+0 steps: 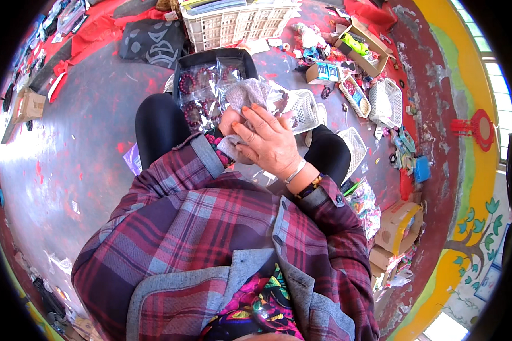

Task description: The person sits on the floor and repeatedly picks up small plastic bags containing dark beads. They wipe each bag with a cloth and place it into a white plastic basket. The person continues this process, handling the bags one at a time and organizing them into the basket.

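Note:
In front of my lap, a greyish-pink cloth (248, 93) is bunched up in my left hand (228, 121), whose fingers are partly covered. My right hand (271, 143) lies across the left one and the cloth, its fingers stretched out and slightly apart. A silver bangle (296, 170) circles the right wrist. Just beyond my hands stands a black tray (246, 55) holding several clear bags of dark red bead bracelets (194, 85). Whether anything small lies inside the cloth is hidden.
Close to my right knee are a white plastic basket (308, 109) and another white basket (355, 149). A large cream crate (239, 29) stands behind the tray, beside a dark patterned bag (151, 42). Cardboard boxes (397, 227) and scattered goods line the right wall.

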{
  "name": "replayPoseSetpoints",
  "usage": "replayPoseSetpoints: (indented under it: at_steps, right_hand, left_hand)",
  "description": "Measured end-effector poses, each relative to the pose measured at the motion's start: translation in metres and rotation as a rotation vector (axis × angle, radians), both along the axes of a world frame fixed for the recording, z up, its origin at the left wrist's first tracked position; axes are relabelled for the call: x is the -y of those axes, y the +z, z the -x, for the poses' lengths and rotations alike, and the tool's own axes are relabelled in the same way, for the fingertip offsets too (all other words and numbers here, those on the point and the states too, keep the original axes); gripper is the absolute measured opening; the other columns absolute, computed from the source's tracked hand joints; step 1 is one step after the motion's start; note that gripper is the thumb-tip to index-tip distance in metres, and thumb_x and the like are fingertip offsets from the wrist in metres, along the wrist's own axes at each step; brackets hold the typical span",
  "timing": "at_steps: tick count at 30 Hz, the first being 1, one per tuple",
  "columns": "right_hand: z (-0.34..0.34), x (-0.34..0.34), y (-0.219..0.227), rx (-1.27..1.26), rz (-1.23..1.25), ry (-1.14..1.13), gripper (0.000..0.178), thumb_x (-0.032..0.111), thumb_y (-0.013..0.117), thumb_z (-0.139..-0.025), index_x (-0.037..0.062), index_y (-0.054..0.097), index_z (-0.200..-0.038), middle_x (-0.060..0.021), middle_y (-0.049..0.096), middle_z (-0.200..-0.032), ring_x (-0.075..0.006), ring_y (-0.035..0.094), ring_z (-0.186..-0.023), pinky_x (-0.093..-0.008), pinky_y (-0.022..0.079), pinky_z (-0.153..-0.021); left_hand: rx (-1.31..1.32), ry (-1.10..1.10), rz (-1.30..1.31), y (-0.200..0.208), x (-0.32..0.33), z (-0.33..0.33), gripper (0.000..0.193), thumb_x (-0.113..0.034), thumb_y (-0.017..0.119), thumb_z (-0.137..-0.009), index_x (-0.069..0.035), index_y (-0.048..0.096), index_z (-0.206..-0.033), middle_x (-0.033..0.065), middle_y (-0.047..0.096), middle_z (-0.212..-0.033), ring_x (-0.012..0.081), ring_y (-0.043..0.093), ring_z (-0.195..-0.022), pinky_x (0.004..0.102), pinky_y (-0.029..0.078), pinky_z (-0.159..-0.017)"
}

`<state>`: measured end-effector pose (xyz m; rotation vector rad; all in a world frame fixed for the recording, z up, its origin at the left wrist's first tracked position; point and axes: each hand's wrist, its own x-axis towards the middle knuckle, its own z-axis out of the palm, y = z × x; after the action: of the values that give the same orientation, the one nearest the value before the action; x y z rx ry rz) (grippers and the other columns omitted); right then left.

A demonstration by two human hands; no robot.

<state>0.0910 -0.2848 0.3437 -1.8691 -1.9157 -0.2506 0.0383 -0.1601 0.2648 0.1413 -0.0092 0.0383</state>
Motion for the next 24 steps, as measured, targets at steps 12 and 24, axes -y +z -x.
replayPoseSetpoints:
  at_steps: [12, 24]
  right_hand:
    - [-0.085, -0.036, 0.003, -0.093, -0.162, -0.27, 0.028, 0.027, 0.06, -0.083, 0.0088, 0.061, -0.103, -0.0148, 0.063, -0.092, -0.0337, 0.061, -0.079, -0.0418, 0.05, -0.067]
    - [-0.129, 0.047, -0.06, -0.548, 0.189, -0.792, 0.031, 0.032, 0.057, -0.084, 0.0067, 0.065, -0.1, -0.0203, 0.064, -0.082, -0.0376, 0.063, -0.08, -0.0401, 0.048, -0.07]
  left_hand:
    - [-0.073, -0.046, 0.108, 0.036, 0.001, 0.0, 0.061, -0.061, 0.034, -0.09, -0.015, 0.046, -0.128, 0.0107, 0.059, -0.113, 0.0335, 0.053, -0.112, 0.0566, 0.036, -0.097]
    - [-0.34, 0.333, -0.067, 0.016, -0.081, 0.014, 0.019, -0.005, 0.053, -0.083, 0.001, 0.057, -0.101, 0.0113, 0.062, -0.094, 0.0261, 0.062, -0.087, 0.0425, 0.053, -0.077]
